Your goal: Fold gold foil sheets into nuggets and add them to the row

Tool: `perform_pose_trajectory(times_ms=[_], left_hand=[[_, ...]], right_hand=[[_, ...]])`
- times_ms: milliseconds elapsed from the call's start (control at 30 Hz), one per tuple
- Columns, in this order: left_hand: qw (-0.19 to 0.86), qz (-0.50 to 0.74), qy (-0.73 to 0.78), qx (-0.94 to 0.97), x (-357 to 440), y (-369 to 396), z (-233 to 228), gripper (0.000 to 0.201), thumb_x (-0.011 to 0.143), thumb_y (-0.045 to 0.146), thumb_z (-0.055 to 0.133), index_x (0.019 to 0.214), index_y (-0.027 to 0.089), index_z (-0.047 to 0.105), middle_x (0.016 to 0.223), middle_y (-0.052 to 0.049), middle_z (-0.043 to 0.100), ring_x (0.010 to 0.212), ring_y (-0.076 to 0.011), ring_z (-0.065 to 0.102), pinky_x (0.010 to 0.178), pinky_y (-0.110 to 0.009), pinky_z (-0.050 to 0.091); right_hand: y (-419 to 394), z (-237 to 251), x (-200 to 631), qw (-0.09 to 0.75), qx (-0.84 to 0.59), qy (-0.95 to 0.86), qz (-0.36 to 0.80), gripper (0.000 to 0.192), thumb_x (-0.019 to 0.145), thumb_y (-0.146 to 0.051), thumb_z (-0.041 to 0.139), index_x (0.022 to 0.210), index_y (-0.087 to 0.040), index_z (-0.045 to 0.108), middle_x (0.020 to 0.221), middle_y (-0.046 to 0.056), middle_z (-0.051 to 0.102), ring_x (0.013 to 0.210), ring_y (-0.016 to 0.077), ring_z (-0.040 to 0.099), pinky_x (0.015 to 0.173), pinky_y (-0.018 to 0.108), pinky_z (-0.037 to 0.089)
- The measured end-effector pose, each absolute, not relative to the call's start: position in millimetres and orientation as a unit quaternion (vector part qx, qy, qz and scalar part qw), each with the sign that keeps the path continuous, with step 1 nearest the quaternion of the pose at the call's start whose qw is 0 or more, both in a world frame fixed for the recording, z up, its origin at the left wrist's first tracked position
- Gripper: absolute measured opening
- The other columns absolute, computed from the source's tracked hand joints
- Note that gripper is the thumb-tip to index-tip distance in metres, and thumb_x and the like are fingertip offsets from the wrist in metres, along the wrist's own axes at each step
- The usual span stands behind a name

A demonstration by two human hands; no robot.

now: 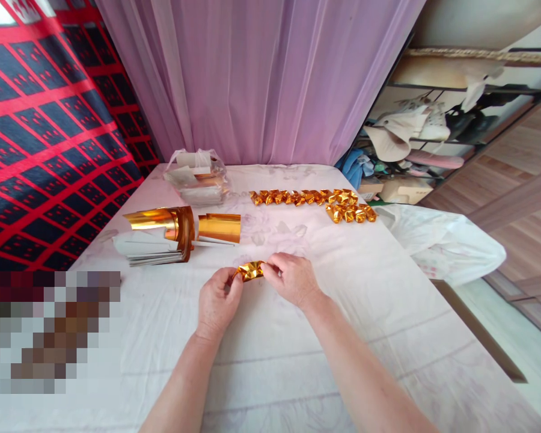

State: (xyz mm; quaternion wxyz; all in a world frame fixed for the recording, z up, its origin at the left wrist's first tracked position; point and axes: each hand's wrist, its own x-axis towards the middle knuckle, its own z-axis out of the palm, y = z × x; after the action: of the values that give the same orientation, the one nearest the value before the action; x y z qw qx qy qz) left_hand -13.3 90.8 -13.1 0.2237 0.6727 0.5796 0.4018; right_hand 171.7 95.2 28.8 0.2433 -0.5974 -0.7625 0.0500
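Observation:
My left hand (217,300) and my right hand (292,278) together pinch a small crumpled piece of gold foil paper (250,270), one hand at each end, just above the white cloth-covered table (342,337). Behind the hands lies a stack of gold foil sheets (162,234), curled upward, with one separate curled gold sheet (219,228) next to it. Farther back, several folded gold foil pieces (313,199) lie in two rows.
A clear plastic bag (197,176) with more paper sits at the table's far left. A pink curtain (261,78) hangs behind. A red and dark patterned cloth (45,138) is on the left. Cluttered shelves (433,132) stand at the right, past the table edge.

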Motion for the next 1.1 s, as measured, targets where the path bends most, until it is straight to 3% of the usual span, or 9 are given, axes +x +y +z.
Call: perform_pose_trajectory(times_ms=[267, 700, 1100], left_hand=[[0.185, 0.362, 0.58, 0.706, -13, 91, -11, 0.025, 0.087, 0.034, 0.045, 0.081, 0.021, 0.065, 0.072, -0.002, 0.069, 0.065, -0.0172, 0.061, 0.059, -0.027, 0.042], [0.181, 0.345, 0.544, 0.743, -13, 92, -10, 0.031, 0.093, 0.035, 0.039, 0.085, 0.021, 0.066, 0.076, -0.004, 0.069, 0.069, -0.0183, 0.062, 0.062, -0.027, 0.043], [0.226, 0.394, 0.528, 0.717, -9, 89, -8, 0.03, 0.092, 0.034, 0.037, 0.07, 0.021, 0.053, 0.064, 0.0, 0.055, 0.06, -0.0141, 0.053, 0.058, -0.024, 0.041]], right_hand=[[96, 27, 169, 0.19, -0.594, -0.779, 0.062, 0.031, 0.094, -0.026, 0.05, 0.067, -0.019, 0.062, 0.067, 0.001, 0.067, 0.059, 0.0111, 0.052, 0.057, 0.026, 0.024], [95, 18, 168, 0.286, -0.572, -0.766, 0.07, 0.036, 0.095, -0.026, 0.046, 0.06, -0.02, 0.051, 0.059, -0.001, 0.058, 0.055, 0.01, 0.047, 0.057, 0.025, 0.025], [95, 13, 165, 0.282, -0.568, -0.773, 0.023, 0.033, 0.093, -0.025, 0.044, 0.062, -0.019, 0.054, 0.06, 0.001, 0.062, 0.055, 0.0104, 0.05, 0.057, 0.026, 0.025]])
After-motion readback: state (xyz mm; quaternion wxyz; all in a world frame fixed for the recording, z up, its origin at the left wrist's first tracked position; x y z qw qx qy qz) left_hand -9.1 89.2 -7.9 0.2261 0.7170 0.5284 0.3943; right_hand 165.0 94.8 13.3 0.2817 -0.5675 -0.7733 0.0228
